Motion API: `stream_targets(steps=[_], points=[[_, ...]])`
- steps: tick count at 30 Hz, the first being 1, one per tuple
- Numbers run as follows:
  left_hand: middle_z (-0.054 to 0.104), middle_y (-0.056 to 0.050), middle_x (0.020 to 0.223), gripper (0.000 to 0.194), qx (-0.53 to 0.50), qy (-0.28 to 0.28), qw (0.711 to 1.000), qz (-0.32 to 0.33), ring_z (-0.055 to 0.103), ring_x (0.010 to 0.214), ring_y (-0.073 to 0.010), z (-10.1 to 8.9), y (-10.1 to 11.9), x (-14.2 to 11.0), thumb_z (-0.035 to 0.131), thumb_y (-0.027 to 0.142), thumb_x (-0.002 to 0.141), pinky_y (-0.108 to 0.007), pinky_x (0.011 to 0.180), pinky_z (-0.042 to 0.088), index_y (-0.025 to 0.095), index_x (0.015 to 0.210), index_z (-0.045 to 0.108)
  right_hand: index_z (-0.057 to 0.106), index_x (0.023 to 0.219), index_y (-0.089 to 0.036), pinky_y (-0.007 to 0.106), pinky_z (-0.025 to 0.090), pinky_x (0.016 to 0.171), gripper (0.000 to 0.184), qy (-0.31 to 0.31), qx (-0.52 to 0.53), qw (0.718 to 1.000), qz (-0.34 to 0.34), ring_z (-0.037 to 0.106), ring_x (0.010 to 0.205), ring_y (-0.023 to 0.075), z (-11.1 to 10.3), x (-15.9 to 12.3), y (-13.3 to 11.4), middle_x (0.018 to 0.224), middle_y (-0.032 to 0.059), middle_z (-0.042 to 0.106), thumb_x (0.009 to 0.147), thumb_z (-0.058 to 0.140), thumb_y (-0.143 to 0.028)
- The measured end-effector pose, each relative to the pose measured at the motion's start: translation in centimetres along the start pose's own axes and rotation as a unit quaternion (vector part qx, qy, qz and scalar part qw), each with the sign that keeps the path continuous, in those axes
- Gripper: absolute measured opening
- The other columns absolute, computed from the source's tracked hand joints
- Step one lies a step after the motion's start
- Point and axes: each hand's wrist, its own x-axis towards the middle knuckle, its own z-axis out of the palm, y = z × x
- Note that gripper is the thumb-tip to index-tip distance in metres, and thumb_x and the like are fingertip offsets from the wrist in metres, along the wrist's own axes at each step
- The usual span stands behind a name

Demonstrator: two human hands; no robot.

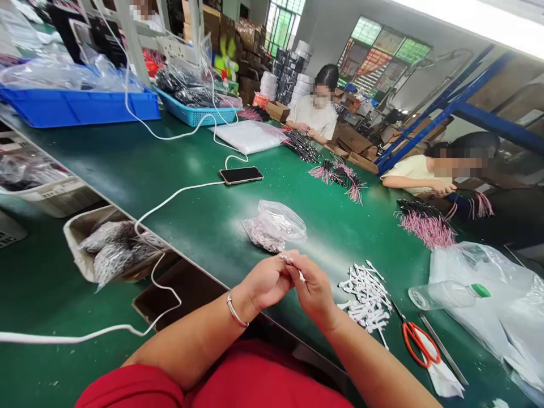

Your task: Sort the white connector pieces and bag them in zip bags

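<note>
My left hand [268, 281] and my right hand [313, 288] meet at the fingertips over the table's near edge. The left is closed on small pale pieces that show at its fingertips, their exact kind too small to tell. In my right hand's pinch is a small white part [301, 276], mostly covered by the fingers. Just beyond the hands lies an open clear plastic bag [275, 225] with many small whitish parts inside. To the right of my right hand spreads a heap of short white stick-like parts [366, 297].
Orange-handled scissors [419, 343], a metal ruler-like strip [444, 350] and a clear bottle [444, 294] lie right. A phone [241, 175] with a white cable [181, 195] is further back. Two co-workers sit across, near bundles of pink-black wires [425, 224]. Blue trays [80, 107] stand far left.
</note>
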Motion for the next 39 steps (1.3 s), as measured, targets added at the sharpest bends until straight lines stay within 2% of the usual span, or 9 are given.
stream_targets(steps=[5, 9, 12, 16, 20, 24, 29, 33, 39], points=[[0.057, -0.001, 0.075, 0.019, -0.045, 0.016, 0.999, -0.011, 0.056, 0.079, -0.0135, 0.2, 0.3, -1.2, 0.055, 0.004, 0.057, -0.027, 0.079, 0.045, 0.016, 0.071, 0.057, 0.067, 0.102, -0.028, 0.036, 0.052, 0.079, 0.024, 0.02, -0.017, 1.0, -0.005, 0.066, 0.087, 0.0204, 0.1, 0.8, -0.3, 0.095, 0.0037, 0.071, 0.089, 0.047, -0.024], [0.064, -0.007, 0.105, 0.033, -0.024, 0.073, 0.997, -0.028, 0.06, 0.1, -0.0165, -0.3, 0.0, -2.1, 0.065, 0.009, 0.068, -0.03, 0.091, 0.042, 0.017, 0.1, 0.06, 0.067, 0.097, -0.02, 0.029, 0.048, 0.073, 0.024, 0.058, -0.085, 0.995, 0.009, 0.063, 0.076, 0.017, -1.6, 5.5, -0.6, 0.084, 0.0041, 0.07, 0.087, 0.045, -0.024], [0.063, -0.012, 0.111, 0.034, 0.047, 0.115, 0.992, -0.003, 0.061, 0.1, -0.0197, -1.6, -1.3, -1.9, 0.071, 0.02, 0.07, -0.033, 0.092, 0.042, 0.014, 0.102, 0.06, 0.07, 0.092, -0.017, 0.026, 0.043, 0.071, 0.026, -0.036, -0.209, 0.977, 0.022, 0.06, 0.076, 0.0162, -2.2, 10.2, -0.9, 0.083, 0.0049, 0.07, 0.088, 0.045, -0.022], [0.065, -0.011, 0.105, 0.037, 0.113, 0.112, 0.986, 0.038, 0.062, 0.095, -0.0195, -3.4, -2.7, -1.4, 0.075, 0.026, 0.067, -0.034, 0.088, 0.042, 0.015, 0.1, 0.061, 0.073, 0.083, -0.015, 0.025, 0.038, 0.064, 0.02, -0.243, -0.344, 0.903, 0.088, 0.06, 0.072, 0.0172, -0.6, 14.1, -1.3, 0.077, 0.0064, 0.07, 0.083, 0.054, -0.016], [0.065, -0.01, 0.103, 0.038, 0.136, 0.1, 0.985, 0.046, 0.062, 0.096, -0.0198, -3.9, -2.9, -1.4, 0.076, 0.031, 0.066, -0.034, 0.088, 0.042, 0.015, 0.098, 0.062, 0.073, 0.099, -0.014, 0.027, 0.04, 0.067, 0.024, -0.261, -0.352, 0.894, 0.098, 0.063, 0.079, 0.0208, 0.2, 14.7, -2.2, 0.087, 0.0094, 0.072, 0.077, 0.065, -0.017], [0.066, -0.01, 0.103, 0.042, 0.171, 0.111, 0.978, 0.034, 0.062, 0.097, -0.0205, -3.6, -2.7, -1.7, 0.076, 0.032, 0.065, -0.036, 0.092, 0.042, 0.015, 0.1, 0.062, 0.067, 0.115, -0.011, 0.028, 0.044, 0.075, 0.034, -0.187, -0.33, 0.92, 0.096, 0.065, 0.081, 0.0207, -3.9, 12.4, -2.3, 0.085, 0.0093, 0.072, 0.083, 0.062, -0.023], [0.065, -0.012, 0.11, 0.048, 0.265, 0.124, 0.956, 0.021, 0.062, 0.104, -0.0225, -3.7, -2.9, -1.9, 0.071, 0.039, 0.068, -0.04, 0.098, 0.042, 0.015, 0.106, 0.058, 0.069, 0.113, -0.013, 0.031, 0.047, 0.085, 0.034, -0.103, -0.348, 0.902, 0.233, 0.066, 0.092, 0.0232, -14.4, 4.8, 3.0, 0.097, 0.0103, 0.073, 0.085, 0.061, -0.03], [0.058, -0.017, 0.126, 0.054, 0.499, 0.044, 0.865, 0.019, 0.055, 0.117, -0.0277, -3.4, -3.1, -1.5, 0.058, 0.048, 0.077, -0.045, 0.104, 0.039, 0.013, 0.119, 0.053, 0.069, 0.112, -0.01, 0.036, 0.045, 0.095, 0.033, -0.012, -0.347, 0.84, 0.417, 0.062, 0.108, 0.0272, -22.2, -4.8, 8.1, 0.115, 0.0142, 0.067, 0.087, 0.054, -0.027], [0.023, -0.021, 0.153, 0.082, 0.802, -0.21, 0.559, 0.026, 0.02, 0.142, -0.0339, 2.2, -7.2, 1.3, 0.06, 0.049, 0.078, -0.053, 0.113, 0.022, 0.013, 0.145, 0.03, 0.052, 0.134, -0.012, 0.034, 0.033, 0.11, 0.048, 0.006, -0.245, 0.856, 0.456, 0.046, 0.13, 0.0228, -23.3, -11.1, 11.9, 0.14, 0.0122, 0.048, 0.09, 0.049, -0.031]])
